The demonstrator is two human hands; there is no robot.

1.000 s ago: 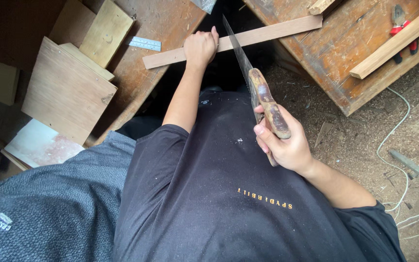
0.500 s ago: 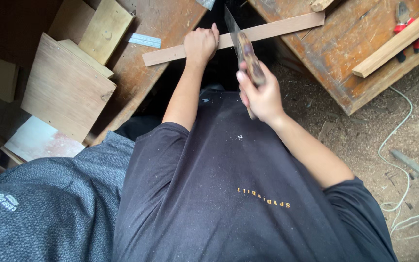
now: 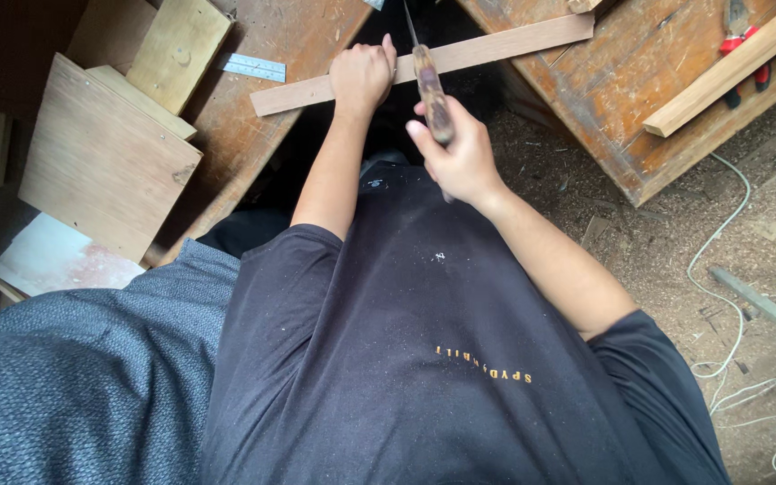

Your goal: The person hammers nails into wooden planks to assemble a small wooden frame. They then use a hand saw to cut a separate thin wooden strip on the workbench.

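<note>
Sawdust floor, gap between benches: left hand point(image 3: 363, 76) pinning strip point(image 3: 496, 47), right hand point(image 3: 460, 157) grip around saw point(image 3: 430, 85).

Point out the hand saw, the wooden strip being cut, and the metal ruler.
hand saw point(image 3: 431, 94): head view, on its wooden handle above the right hand.
wooden strip point(image 3: 505, 43): head view, on its bare face right of the blade.
metal ruler point(image 3: 254, 67): head view, on its middle.

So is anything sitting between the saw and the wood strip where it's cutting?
Nothing visible. The saw, gripped in the right hand, meets the wood strip directly over the gap between the benches. The left hand presses the strip down just beside the blade, not across it.
</note>
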